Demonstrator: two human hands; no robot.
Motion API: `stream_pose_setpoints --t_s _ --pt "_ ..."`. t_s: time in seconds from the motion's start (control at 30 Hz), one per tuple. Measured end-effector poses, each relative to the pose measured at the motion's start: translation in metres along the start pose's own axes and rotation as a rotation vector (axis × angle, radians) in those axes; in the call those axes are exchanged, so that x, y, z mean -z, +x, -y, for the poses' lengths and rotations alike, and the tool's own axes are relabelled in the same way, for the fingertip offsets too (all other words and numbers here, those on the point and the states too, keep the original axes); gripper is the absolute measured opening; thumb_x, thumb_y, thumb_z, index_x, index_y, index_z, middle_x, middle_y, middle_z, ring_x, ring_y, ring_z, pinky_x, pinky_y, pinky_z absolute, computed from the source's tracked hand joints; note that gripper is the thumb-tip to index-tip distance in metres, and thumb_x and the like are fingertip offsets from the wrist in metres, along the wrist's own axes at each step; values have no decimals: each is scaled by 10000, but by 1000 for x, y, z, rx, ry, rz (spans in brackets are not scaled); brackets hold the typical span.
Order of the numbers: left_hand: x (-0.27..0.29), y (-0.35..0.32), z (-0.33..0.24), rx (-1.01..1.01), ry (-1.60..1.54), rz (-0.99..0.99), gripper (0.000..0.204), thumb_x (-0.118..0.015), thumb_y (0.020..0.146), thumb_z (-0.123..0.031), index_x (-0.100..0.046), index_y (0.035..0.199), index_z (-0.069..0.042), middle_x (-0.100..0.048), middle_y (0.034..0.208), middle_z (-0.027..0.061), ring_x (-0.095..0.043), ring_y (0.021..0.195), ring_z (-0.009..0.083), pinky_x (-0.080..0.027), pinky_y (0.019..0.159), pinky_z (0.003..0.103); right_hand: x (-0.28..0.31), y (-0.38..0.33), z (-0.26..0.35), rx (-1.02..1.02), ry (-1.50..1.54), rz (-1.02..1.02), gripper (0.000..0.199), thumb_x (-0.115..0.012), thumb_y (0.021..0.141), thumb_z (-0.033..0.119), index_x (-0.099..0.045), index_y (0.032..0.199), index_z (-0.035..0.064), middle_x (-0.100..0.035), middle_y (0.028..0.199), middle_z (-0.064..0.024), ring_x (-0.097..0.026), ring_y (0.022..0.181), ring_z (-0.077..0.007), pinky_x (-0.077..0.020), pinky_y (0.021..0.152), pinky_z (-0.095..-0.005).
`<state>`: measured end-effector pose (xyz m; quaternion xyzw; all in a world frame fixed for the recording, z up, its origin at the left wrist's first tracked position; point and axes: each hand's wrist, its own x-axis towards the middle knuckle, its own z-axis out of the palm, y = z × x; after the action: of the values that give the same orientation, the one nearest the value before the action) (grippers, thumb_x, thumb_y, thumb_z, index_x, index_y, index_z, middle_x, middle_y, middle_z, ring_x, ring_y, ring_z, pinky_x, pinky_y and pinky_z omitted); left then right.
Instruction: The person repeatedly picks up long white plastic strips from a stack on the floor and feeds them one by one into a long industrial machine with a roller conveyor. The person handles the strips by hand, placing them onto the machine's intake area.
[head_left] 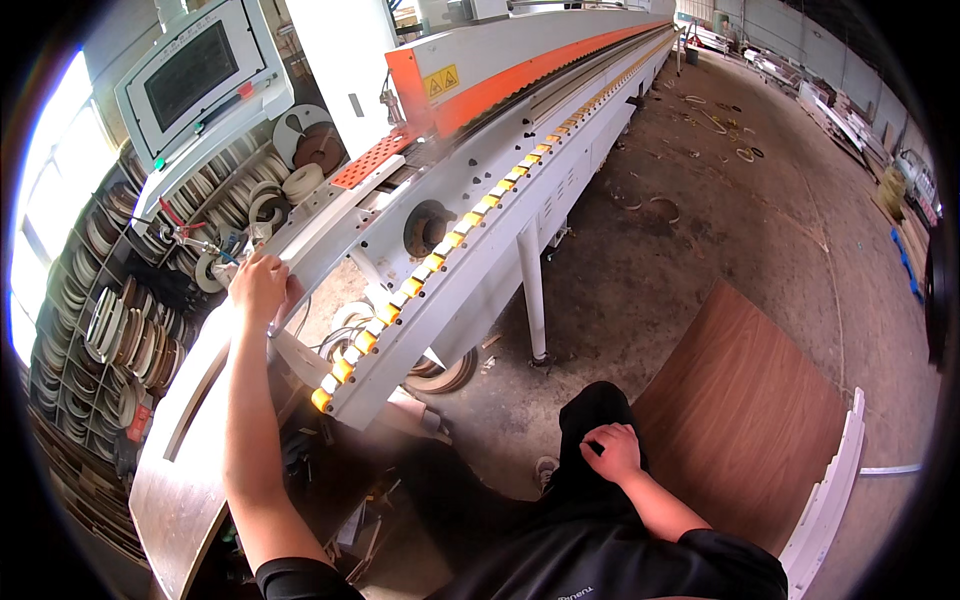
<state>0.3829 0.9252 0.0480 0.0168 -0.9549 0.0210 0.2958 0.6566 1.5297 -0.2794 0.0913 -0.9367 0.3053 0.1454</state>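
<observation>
My left hand reaches forward to the near end of a long white and orange edge banding machine. Its fingers are curled at the machine's guide rail; whatever they hold there is hidden by the hand. My right hand rests on my black-trousered thigh, fingers loosely curled in, with nothing visible in it. A row of yellow rollers runs along the machine's side rail. Beside the left hand lies a red perforated plate, and above it hangs a control panel with a dark screen.
Racks of edge banding rolls stand at the left. A wooden board lies below my left forearm. At the right is a large brown wood-grain panel, with white strips at its edge. A machine leg meets the concrete floor.
</observation>
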Motion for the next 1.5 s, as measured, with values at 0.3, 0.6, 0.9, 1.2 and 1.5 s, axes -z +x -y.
stream_pose_setpoints --t_s 0.3,0.6,0.9,1.2,1.5 --pt "0 1 -1 2 3 3 231 -759 1001 -303 -857 1083 -111 -793 1181 85 -750 1187 327 -591 1017 463 0 -1 -1 9 -7 0 103 -856 881 282 -811 889 190 -813 988 30 -749 978 -237 -525 910 -410" --pt "-2 0 3 1 -13 0 252 -734 996 -323 -855 1076 -116 -792 1190 84 -748 1192 328 -589 1019 464 0 -1 -1 17 -5 -1 86 -857 882 260 -814 908 190 -815 1000 28 -751 977 -237 -528 910 -408" --pt "2 0 1 14 -6 22 245 -732 1019 -303 -852 1095 -102 -787 1192 94 -731 1226 329 -586 1044 466 0 1 1 36 -6 -24 72 -864 880 217 -814 908 175 -820 991 18 -754 936 -237 -539 889 -407" --pt "1 -2 3 -20 -4 9 232 -719 1001 -269 -861 1097 -113 -785 1188 92 -727 1225 331 -590 1033 471 -3 -1 -3 18 11 -34 69 -848 890 239 -806 886 184 -813 983 25 -748 948 -242 -524 885 -415" --pt "-8 7 -15 -32 46 15 227 -704 1019 -279 -873 1122 -166 -776 1167 64 -739 1200 315 -607 983 468 -4 4 0 33 12 11 79 -848 888 253 -797 887 193 -799 955 22 -741 948 -249 -522 893 -426"
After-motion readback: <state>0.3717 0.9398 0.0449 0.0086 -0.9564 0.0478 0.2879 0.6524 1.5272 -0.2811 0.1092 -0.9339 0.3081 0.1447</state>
